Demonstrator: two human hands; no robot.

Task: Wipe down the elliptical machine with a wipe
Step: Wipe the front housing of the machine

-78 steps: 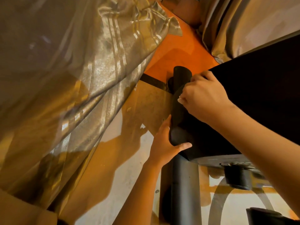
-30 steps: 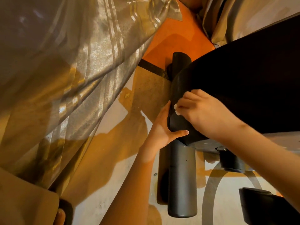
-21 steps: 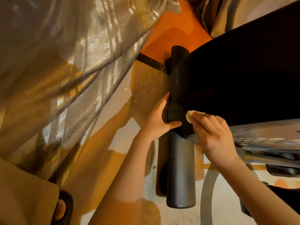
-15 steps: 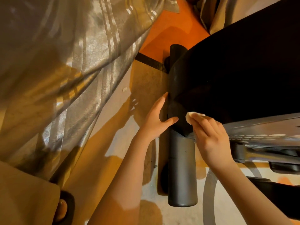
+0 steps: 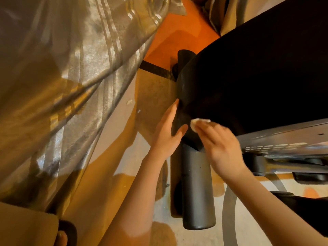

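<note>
The wiping is under way at the low front end of the elliptical machine [image 5: 248,82]. The right hand [image 5: 220,146] pinches a small white wipe [image 5: 199,122] against the black housing, just above the grey floor bar [image 5: 197,189]. The left hand [image 5: 168,134] rests flat, fingers straight, steadying the housing's edge. Next, I'd judge, firm strokes onto that bar.

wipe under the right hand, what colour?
White to cream crumpled wipe, seen in the head view, under the right hand.
</note>
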